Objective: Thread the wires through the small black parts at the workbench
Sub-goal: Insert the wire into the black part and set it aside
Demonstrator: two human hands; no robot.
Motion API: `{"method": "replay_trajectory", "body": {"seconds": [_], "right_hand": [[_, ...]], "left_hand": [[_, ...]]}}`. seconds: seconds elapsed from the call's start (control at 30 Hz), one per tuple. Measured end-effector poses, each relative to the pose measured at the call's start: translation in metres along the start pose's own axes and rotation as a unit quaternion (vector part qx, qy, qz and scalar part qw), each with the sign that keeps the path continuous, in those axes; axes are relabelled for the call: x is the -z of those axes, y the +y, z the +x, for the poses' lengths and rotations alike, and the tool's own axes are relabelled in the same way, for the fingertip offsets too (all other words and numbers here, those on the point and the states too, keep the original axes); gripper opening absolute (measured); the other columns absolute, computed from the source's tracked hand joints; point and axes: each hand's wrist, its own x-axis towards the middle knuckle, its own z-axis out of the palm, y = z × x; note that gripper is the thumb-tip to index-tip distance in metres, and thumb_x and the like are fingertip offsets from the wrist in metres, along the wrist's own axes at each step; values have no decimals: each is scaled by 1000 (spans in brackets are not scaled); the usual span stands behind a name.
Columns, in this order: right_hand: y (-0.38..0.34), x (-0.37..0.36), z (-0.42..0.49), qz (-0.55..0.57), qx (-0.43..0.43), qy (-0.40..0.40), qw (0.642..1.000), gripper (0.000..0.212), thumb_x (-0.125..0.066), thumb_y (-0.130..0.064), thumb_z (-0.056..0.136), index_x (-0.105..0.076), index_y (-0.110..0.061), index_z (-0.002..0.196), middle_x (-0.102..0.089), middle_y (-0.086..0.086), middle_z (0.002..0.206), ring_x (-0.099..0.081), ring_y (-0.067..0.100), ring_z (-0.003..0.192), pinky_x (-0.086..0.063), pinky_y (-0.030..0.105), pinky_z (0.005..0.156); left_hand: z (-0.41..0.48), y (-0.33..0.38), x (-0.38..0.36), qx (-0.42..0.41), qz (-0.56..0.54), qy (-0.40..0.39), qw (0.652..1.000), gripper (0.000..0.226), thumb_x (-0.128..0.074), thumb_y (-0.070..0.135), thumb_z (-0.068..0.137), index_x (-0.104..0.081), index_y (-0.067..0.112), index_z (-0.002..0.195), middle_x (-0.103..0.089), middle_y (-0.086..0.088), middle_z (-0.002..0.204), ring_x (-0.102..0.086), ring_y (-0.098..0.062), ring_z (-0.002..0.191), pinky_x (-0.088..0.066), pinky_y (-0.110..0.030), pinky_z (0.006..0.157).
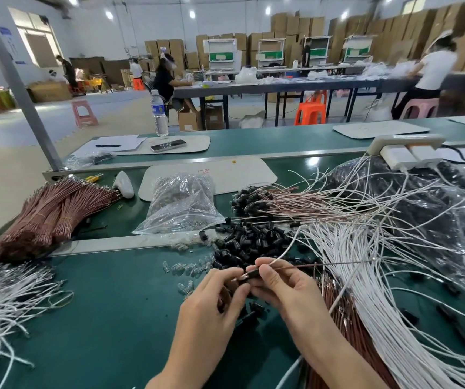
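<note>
A small black part is pinched in the grip of the right hand and held just above the bench, probably so its bore can be seen. The wire ends at its left side appear to be pinched by the left hand, apparently so the white wire and brown wire can be drawn through. The loose black parts are heaped just beyond, within reach.

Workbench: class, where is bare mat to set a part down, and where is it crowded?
Free: the green mat between the loose white wires at left and the left hand. Crowded: black parts piled ahead, white wire bundle at right.
</note>
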Motion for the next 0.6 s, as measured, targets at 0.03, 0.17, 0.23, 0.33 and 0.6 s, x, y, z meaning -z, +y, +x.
{"method": "replay_trajectory", "body": {"seconds": [0.03,0.17,0.23,0.33,0.6], "right_hand": [[-1,1,1,8,0,11,1000,17,-70,-24,81,-81,-20,93,-78,14,101,-76,22,90,-59,23,76],[-5,3,3,33,-3,34,999,18,-71,-23,79,-82,-17,93,-77,16,101,-76,22,87,-60,24,75],[-5,3,3,38,-7,35,999,19,-72,-23,79,-82,-17,94,-77,16,101,-76,23,87,-60,25,75],[-5,4,2,45,-14,31,998,20,-72,-23,79,-82,-17,95,-76,16,101,-76,25,89,-61,26,74],[-4,4,1,65,-26,3,998,22,-68,-20,82,-80,-13,99,-75,19,107,-75,28,94,-61,26,74]], "left_hand": [[0,0,0,3,-2,3,1000,23,-52,58,94,-56,47,114,-62,21,96,-62,-6,78,-53,-27,69],[0,-3,1,15,-14,10,1000,21,-49,59,95,-56,48,112,-62,19,92,-60,-11,73,-50,-24,63],[1,-4,1,16,-13,10,1000,18,-48,57,97,-58,47,109,-62,20,91,-60,-9,71,-48,-20,62],[1,-4,1,17,-11,6,1000,16,-48,55,99,-60,46,103,-63,18,90,-60,-11,71,-45,-16,60],[1,-4,1,48,-58,-24,997,19,-48,56,100,-61,43,104,-64,11,83,-57,-15,67,-43,-15,59]]}}
